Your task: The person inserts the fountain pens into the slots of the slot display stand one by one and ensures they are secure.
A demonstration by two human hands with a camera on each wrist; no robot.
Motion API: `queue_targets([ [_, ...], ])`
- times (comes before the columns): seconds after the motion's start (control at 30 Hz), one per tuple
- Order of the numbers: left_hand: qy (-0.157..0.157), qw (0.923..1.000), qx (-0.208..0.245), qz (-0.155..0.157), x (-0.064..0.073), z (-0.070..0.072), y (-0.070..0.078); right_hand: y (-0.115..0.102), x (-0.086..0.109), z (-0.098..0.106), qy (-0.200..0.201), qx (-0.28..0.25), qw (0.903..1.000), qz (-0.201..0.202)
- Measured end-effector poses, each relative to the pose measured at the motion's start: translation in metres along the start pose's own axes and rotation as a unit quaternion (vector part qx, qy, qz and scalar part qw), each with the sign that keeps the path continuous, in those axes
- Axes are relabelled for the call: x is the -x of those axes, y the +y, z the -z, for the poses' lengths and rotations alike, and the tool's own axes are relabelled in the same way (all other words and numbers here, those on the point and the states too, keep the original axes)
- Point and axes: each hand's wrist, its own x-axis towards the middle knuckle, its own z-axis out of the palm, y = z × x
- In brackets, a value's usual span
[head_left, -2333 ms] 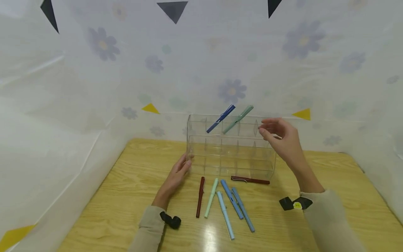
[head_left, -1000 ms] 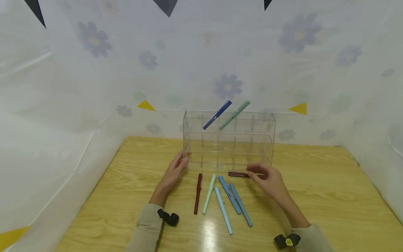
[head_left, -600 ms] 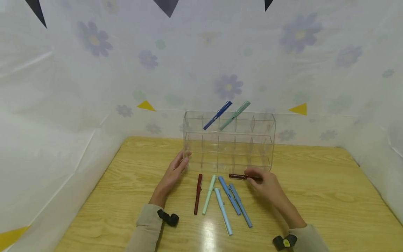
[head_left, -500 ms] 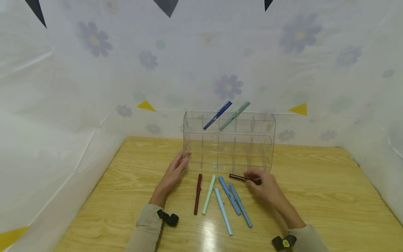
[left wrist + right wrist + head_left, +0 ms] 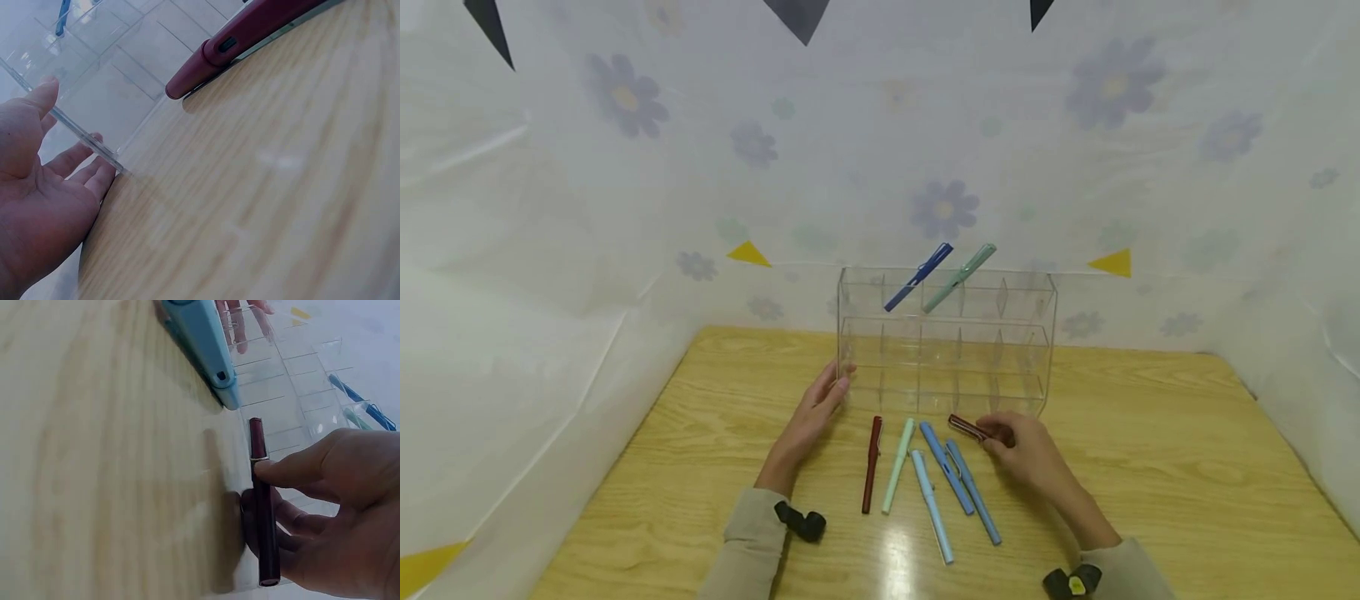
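Note:
My right hand (image 5: 1026, 450) pinches a dark red pen (image 5: 257, 440) between thumb and fingers, just in front of the clear acrylic organizer (image 5: 940, 404). In the right wrist view the pen is tilted over its shadow, cap end pointing away. At the organizer's left side, my left hand (image 5: 808, 421) holds the side wall, thumb on one face and fingertips (image 5: 97, 137) round the other. A dark blue pen (image 5: 919, 277) and a grey-green pen (image 5: 960, 277) lean in separate compartments of the organizer's back row.
On the wooden table (image 5: 700, 467), a second dark red pen (image 5: 872, 467), a pale green pen (image 5: 898, 467), a light blue pen (image 5: 932, 508) and two blue pens lie in front of the organizer. A white flowered sheet (image 5: 850, 125) hangs behind and at the sides.
My right hand came down from the organizer's upper right to the dark red pen lying before it, gripped it, and has turned it and drawn it slightly nearer. The left hand stays at the organizer.

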Motion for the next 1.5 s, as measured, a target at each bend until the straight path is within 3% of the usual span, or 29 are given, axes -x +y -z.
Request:
queue_targets([
  [0.2,0.0,1.0,0.004,-0.001,0.001,-0.001,-0.002,-0.001,0.001,0.007,0.002,-0.07,0.9976,-0.004],
  [0.47,-0.001,1.0,0.003,-0.007,0.001,0.0,-0.004,-0.005,0.001,0.022,-0.029,-0.18,0.9829,0.026],
  [0.73,0.002,1.0,0.004,-0.007,0.0,0.0,-0.006,-0.02,0.003,0.034,-0.003,-0.199,0.9798,0.016],
  [1.07,-0.001,0.9999,0.01,-0.004,0.0,0.0,-0.005,-0.037,-0.001,0.063,0.084,-0.173,0.9806,0.035],
  [1.23,-0.002,0.9999,0.01,-0.008,0.0,0.0,-0.003,-0.039,-0.013,0.083,0.116,-0.208,0.969,0.066],
  [1.5,0.0,0.9999,0.013,-0.01,0.0,0.0,-0.002,-0.046,-0.034,0.113,0.149,-0.282,0.9382,0.134],
])
